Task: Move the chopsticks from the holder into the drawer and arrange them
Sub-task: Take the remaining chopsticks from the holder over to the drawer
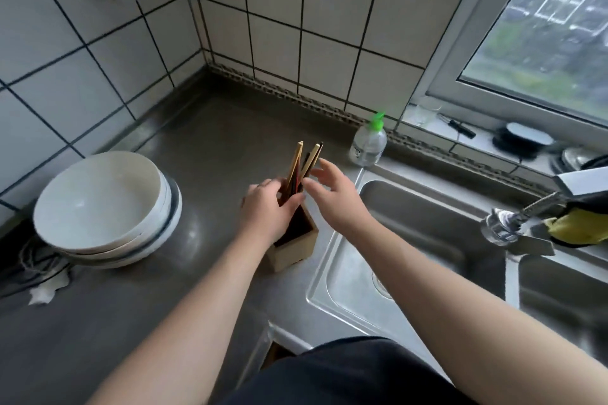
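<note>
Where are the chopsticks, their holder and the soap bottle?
chopsticks (295,158): head view, shaft of a pale stick.
holder (292,251): head view, front wooden wall.
soap bottle (368,145): head view, clear body.

I read the tabletop as brushed steel with a dull sheen. The sink at 3 o'clock is the same metal, shinier. The holder looks like pale matt wood, and its chopsticks are part pale wood, part dark and glossy. The bowls at 9 o'clock are glazed white ceramic. The wall tiles are glossy, the bottle at 1 o'clock clear plastic.
</note>
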### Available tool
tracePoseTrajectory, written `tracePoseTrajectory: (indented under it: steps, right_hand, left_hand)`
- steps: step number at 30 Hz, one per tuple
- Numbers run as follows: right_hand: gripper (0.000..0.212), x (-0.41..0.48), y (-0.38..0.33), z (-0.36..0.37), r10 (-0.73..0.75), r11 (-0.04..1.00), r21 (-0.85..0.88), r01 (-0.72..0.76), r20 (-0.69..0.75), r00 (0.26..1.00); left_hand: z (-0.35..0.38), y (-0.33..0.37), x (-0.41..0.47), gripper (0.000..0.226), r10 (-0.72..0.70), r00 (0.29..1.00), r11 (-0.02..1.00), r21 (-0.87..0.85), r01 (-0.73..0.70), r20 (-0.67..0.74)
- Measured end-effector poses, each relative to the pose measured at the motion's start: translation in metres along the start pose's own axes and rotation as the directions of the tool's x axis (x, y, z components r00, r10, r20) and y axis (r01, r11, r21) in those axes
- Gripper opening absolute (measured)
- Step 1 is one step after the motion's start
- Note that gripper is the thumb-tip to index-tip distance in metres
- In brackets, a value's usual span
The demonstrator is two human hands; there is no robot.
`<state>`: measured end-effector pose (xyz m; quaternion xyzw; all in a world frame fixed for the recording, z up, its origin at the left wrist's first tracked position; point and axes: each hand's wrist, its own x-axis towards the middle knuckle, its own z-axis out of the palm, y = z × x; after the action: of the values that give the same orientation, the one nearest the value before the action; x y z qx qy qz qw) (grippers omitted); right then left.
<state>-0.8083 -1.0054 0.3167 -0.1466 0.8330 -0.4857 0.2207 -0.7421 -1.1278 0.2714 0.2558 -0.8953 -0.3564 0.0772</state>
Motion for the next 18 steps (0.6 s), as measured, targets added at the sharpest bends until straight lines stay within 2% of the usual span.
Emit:
tracePoseTrajectory:
  steps: [2, 4, 9, 11, 14, 18]
  right_hand:
    - [0.038, 0.003, -0.007, 0.004, 0.005, 0.991, 0.13, -0.008, 0.021, 1.0]
    - [0.024, 0.006, -0.011, 0.009, 0.009, 0.984, 0.177, -0.008, -0.006, 1.0]
    - [0.01, 0.014, -0.009, 0.021, 0.062, 0.965, 0.26, -0.042, -0.069, 0.996]
    - [0.007, 0.014, -0.008, 0.022, 0.064, 0.959, 0.28, -0.038, -0.085, 0.994]
    - [0.01, 0.014, -0.004, 0.023, 0.067, 0.959, 0.281, -0.036, -0.105, 0.992]
    - [0.015, 0.013, 0.001, 0.026, 0.088, 0.956, 0.288, -0.055, -0.102, 0.991]
  left_hand:
    - [0.003, -0.004, 0.004, 0.036, 0.002, 1.0, 0.996, -0.092, -0.001, 0.015]
    - [0.005, -0.007, 0.005, 0.038, -0.002, 1.0, 0.989, -0.147, 0.006, 0.026]
    - [0.01, -0.013, 0.006, 0.027, -0.062, 0.997, 0.971, -0.228, 0.07, 0.043]
    - [0.013, -0.017, 0.006, 0.028, -0.102, 0.994, 0.954, -0.279, 0.107, 0.031]
    - [0.014, -0.019, 0.004, 0.015, -0.128, 0.992, 0.922, -0.366, 0.123, 0.011]
    - [0.01, -0.016, -0.001, 0.021, -0.195, 0.981, 0.84, -0.518, 0.162, -0.01]
